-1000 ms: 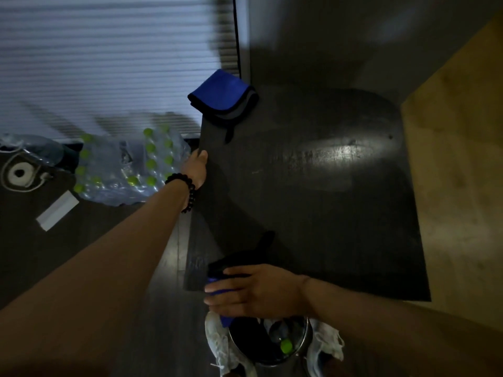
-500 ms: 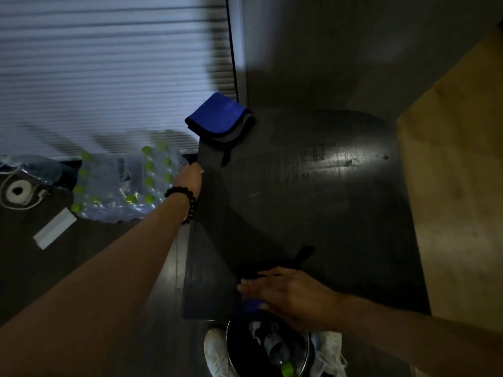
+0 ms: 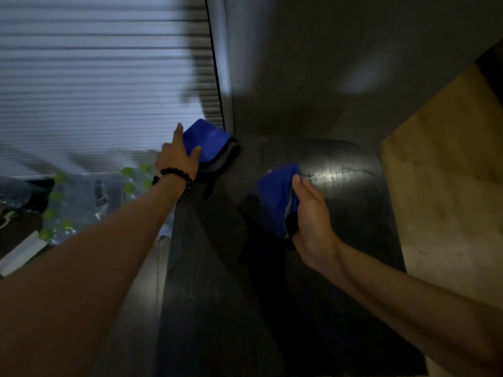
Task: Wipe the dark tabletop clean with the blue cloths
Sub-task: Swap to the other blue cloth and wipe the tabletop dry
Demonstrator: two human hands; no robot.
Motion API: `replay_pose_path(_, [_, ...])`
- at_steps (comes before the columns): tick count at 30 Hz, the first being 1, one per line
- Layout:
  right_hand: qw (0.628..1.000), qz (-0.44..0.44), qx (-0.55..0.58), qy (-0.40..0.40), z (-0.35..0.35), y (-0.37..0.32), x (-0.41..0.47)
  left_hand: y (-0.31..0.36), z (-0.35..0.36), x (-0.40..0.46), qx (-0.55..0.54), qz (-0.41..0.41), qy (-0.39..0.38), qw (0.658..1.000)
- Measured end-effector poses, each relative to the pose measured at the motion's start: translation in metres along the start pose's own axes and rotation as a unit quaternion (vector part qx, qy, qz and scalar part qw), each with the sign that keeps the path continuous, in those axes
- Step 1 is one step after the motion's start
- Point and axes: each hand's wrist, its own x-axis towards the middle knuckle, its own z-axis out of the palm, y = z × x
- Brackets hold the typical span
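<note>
The dark tabletop point(image 3: 340, 262) runs from the bottom of the view up to the grey wall. A folded blue cloth point(image 3: 211, 144) with grey and black edges lies at its far left corner. My left hand point(image 3: 178, 156), with a black bead bracelet on the wrist, rests on that cloth's left edge, fingers spread. My right hand point(image 3: 310, 213) is closed on a second blue cloth point(image 3: 276, 198), held over the middle of the tabletop; I cannot tell whether this cloth touches the surface.
A pack of water bottles with green caps point(image 3: 89, 197) sits on the floor left of the table, below window blinds point(image 3: 95, 77). A tan wooden surface point(image 3: 446, 186) borders the table on the right. The grey wall point(image 3: 326, 63) stands behind.
My right hand lifted the second blue cloth from the table's near edge to the middle. My left hand moved from the table's left edge up onto the folded cloth. The view shifted forward.
</note>
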Motion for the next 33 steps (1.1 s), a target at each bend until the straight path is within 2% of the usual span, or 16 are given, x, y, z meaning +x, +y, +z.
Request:
replay_pose_path(2, [0.999,-0.028,0.003,0.029,0.007,-0.010,0.019,0.003,-0.001,0.005,-0.022,-0.035,0.011,0.999])
replay_pose_path(5, [0.990,-0.101,-0.035,0.095,0.028,-0.022,0.052,0.006,-0.009,-0.006,0.003,-0.011,0.141,0.990])
replay_pose_path(8, [0.965,-0.193,-0.131,0.120,0.061,-0.026,0.081,0.005,-0.019,-0.033,-0.131,-0.020,0.228,0.965])
replay_pose_path(11, [0.922,-0.258,-0.262,0.120,0.098,-0.015,0.098,0.000,-0.036,-0.061,-0.267,-0.072,0.294,0.915])
replay_pose_path(13, [0.896,-0.273,-0.327,0.124,0.123,0.001,0.106,-0.004,-0.044,-0.076,-0.306,-0.106,0.319,0.891])
replay_pose_path(16, [0.864,-0.228,-0.439,0.096,0.159,0.031,0.117,-0.008,-0.046,-0.098,-0.318,-0.117,0.329,0.882])
replay_pose_path(18, [0.791,-0.208,-0.573,0.052,0.171,0.049,0.121,-0.010,-0.043,-0.110,-0.342,-0.118,0.311,0.879])
replay_pose_path(20, [0.691,-0.191,-0.697,-0.001,0.173,0.062,0.123,-0.016,-0.038,-0.118,-0.351,-0.123,0.291,0.882])
replay_pose_path(21, [0.654,-0.188,-0.732,-0.025,0.171,0.066,0.124,-0.019,-0.035,-0.121,-0.351,-0.130,0.283,0.883])
replay_pose_path(22, [0.635,-0.192,-0.747,-0.042,0.168,0.067,0.124,-0.022,-0.032,-0.123,-0.353,-0.135,0.277,0.884])
replay_pose_path(23, [0.632,-0.202,-0.746,-0.055,0.164,0.066,0.122,-0.023,-0.029,-0.125,-0.357,-0.139,0.269,0.883])
replay_pose_path(27, [0.683,-0.300,-0.664,-0.060,0.133,0.053,0.086,-0.020,-0.016,-0.135,-0.392,-0.150,0.231,0.878])
replay_pose_path(29, [0.674,-0.346,-0.647,-0.082,0.106,0.054,0.051,-0.016,-0.009,-0.139,-0.422,-0.137,0.197,0.874])
replay_pose_path(31, [0.671,-0.342,-0.647,-0.121,0.076,0.061,0.021,-0.008,0.000,-0.146,-0.446,-0.125,0.150,0.874])
replay_pose_path(33, [0.681,-0.292,-0.658,-0.135,0.051,0.067,0.003,0.000,0.010,-0.157,-0.462,-0.118,0.097,0.874])
